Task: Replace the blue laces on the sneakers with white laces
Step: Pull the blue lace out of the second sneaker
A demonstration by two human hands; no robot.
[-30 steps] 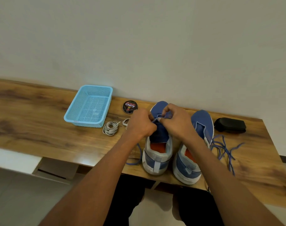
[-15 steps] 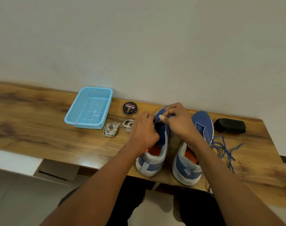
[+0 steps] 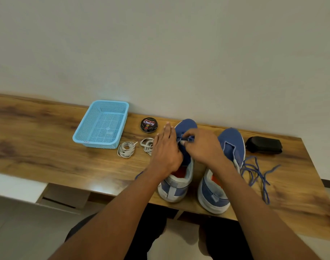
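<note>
Right hand (image 3: 201,147) pinches the limp blue lace (image 3: 186,139) near the toe eyelets, left hand (image 3: 166,147) flat, steadying the light sneaker (image 3: 179,177).

Bare forearms, no sleeves — dark trousers (image 3: 152,231)

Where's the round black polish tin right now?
The round black polish tin sits near the wall, between the light blue mesh basket on its left and the left blue sneaker.

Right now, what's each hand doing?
Left hand: open, fingers straight, resting against the left sneaker.
Right hand: pinching the blue lace.
</note>
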